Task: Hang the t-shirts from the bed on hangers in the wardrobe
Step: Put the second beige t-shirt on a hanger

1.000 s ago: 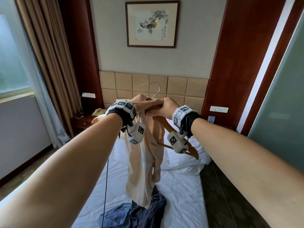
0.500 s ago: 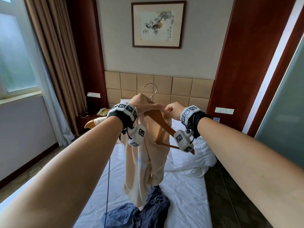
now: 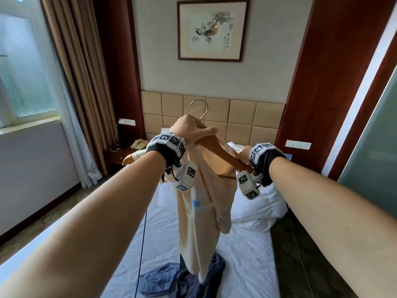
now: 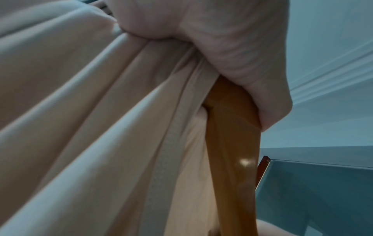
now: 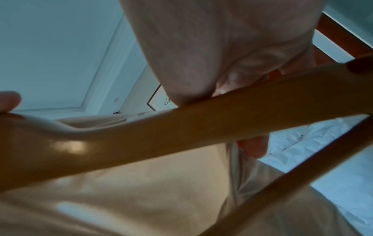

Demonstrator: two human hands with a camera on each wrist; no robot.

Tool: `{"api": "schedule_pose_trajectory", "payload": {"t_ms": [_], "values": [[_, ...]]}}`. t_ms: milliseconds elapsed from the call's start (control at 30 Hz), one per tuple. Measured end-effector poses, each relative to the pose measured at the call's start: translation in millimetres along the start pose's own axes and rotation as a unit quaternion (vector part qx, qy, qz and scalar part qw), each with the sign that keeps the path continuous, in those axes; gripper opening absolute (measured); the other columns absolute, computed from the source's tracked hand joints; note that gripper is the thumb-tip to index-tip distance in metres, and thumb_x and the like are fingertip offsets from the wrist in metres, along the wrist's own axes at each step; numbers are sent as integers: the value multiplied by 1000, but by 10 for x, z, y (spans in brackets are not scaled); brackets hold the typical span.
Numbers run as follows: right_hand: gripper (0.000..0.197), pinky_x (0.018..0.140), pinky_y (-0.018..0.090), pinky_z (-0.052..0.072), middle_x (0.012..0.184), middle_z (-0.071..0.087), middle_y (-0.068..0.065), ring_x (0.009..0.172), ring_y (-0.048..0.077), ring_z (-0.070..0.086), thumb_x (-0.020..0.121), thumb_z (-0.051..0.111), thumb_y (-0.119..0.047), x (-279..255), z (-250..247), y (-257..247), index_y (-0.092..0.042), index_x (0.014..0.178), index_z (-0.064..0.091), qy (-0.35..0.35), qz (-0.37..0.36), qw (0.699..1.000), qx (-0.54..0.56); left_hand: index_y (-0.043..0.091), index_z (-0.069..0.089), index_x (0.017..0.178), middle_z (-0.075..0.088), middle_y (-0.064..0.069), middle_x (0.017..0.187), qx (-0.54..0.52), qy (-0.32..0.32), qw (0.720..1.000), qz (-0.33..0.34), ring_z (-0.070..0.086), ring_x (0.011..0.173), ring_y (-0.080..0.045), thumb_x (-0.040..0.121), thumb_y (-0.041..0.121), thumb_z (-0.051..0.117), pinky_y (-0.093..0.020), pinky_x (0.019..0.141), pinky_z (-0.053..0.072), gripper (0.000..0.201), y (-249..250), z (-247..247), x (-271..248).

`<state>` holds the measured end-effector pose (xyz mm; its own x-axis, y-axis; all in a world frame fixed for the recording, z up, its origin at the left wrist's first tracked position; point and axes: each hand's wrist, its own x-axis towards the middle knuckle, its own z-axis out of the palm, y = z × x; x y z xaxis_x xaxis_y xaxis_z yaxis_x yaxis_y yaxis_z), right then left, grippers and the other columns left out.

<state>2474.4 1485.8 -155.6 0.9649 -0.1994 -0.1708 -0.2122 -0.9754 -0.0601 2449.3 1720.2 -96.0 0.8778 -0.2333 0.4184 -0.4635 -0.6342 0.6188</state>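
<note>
A cream t-shirt hangs bunched from a wooden hanger held up over the bed. My left hand grips the hanger's top just under its metal hook, with the shirt's cloth gathered against the wood. My right hand is at the hanger's right arm; a fingertip below the wood pinches the shirt's edge. The hanger's left end pokes out past my left wrist. A blue t-shirt lies crumpled on the sheet below.
White pillows lie at the head of the bed under a padded headboard. A nightstand with a phone stands at the left by brown curtains. A frosted glass panel rises at the right beside a dark floor strip.
My right hand has slid right and down along the hanger's arm, away from my left hand. The left hand has kept its hold at the top.
</note>
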Motion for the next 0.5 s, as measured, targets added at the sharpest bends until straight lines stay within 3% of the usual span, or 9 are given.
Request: {"api": "schedule_pose_trajectory", "payload": {"t_ms": [67, 167, 300, 400, 500], "values": [[46, 85, 51, 53, 96, 71, 1, 80, 26, 69, 77, 41, -45, 228, 51, 87, -35, 121, 51, 0, 5, 1000, 22, 22, 69, 68, 71, 3, 67, 6, 2, 1000, 5, 70, 67, -16, 68, 63, 74, -35, 60, 59, 41, 33, 28, -13], [56, 88, 46, 54, 103, 72, -1, 83, 26, 71, 74, 33, -56, -251, -40, -47, -43, 127, 46, -1, -20, 997, 79, 23, 70, 69, 69, 5, 63, 12, 6, 1000, 9, 70, 68, -17, 69, 61, 74, -32, 58, 56, 38, 83, 39, -17], [31, 86, 46, 55, 84, 76, 3, 79, 29, 73, 77, 39, -65, -496, -61, -36, -48, 98, 55, 6, -11, 988, 156, 27, 62, 59, 65, 7, 63, 30, 17, 999, 17, 68, 71, -17, 70, 60, 74, -29, 60, 53, 36, 123, 31, -19], [32, 78, 40, 50, 83, 72, 10, 77, 31, 67, 79, 53, -52, -541, -44, 33, -23, 79, 64, 6, -13, 971, 240, 26, 60, 60, 66, 5, 68, 45, 21, 999, 22, 67, 72, -17, 70, 61, 73, -30, 62, 53, 39, 144, 37, -17], [60, 78, 38, 48, 91, 69, 8, 80, 26, 62, 64, 59, -65, -654, -82, 42, -26, 109, 62, -21, -17, 962, 273, 25, 59, 59, 64, 5, 65, 49, 23, 998, 25, 67, 72, -18, 70, 61, 73, -29, 60, 52, 39, 138, 36, -22]]}}
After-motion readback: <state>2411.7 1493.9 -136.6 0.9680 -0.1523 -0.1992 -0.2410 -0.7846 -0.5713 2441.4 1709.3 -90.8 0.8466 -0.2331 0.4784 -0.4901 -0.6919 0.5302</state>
